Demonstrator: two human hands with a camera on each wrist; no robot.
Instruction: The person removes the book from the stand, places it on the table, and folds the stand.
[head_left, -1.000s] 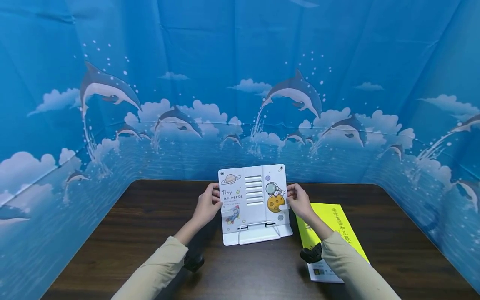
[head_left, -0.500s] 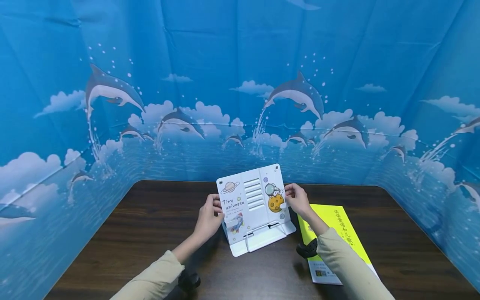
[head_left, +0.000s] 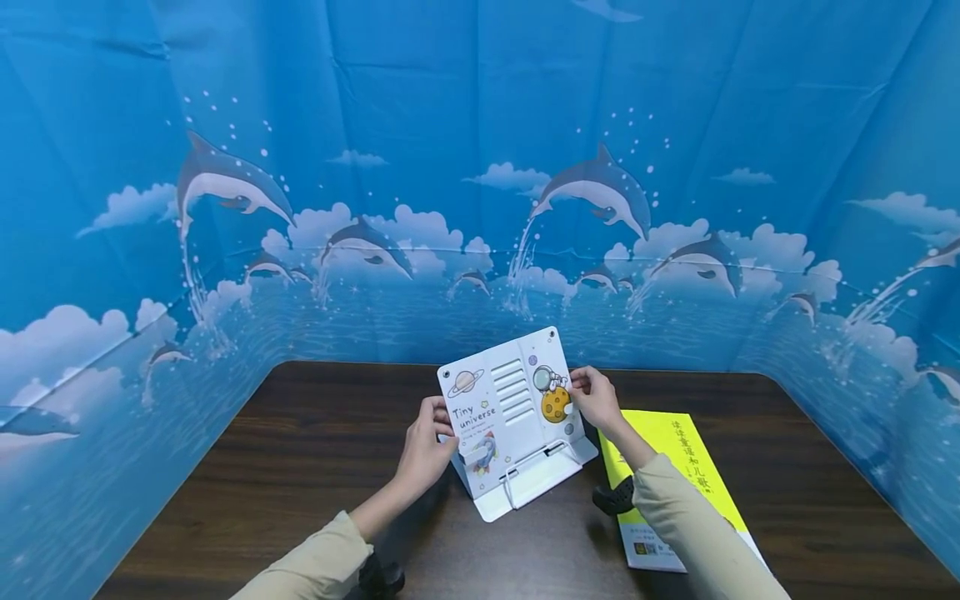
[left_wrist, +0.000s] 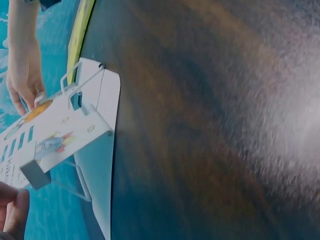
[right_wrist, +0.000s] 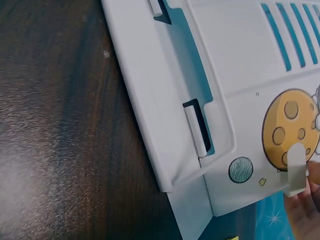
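A white metal book stand (head_left: 517, 425), printed with a planet, a rocket and an astronaut on a moon, stands propped at an angle on the dark wooden table (head_left: 322, 433). Its left side sits nearer the person than its right. My left hand (head_left: 426, 446) pinches the left edge of the back plate, thumb in front. At the opposite edge my right hand (head_left: 597, 402) grips the plate beside the small white page clip (right_wrist: 296, 172). A wire bracket (left_wrist: 75, 85) and a lower ledge (right_wrist: 145, 100) run along the front. The fingers behind the plate are partly hidden.
A yellow book (head_left: 682, 458) with a white lower band lies on the table to the right, partly under the right forearm. Behind the table hangs a blue curtain (head_left: 480, 125) with dolphins. Dark wrist cameras (head_left: 615, 497) are worn on both wrists.
The book stand has turned on the table, its left side swinging toward the person. My left hand has moved nearer with it, while my right hand has stayed almost in place.
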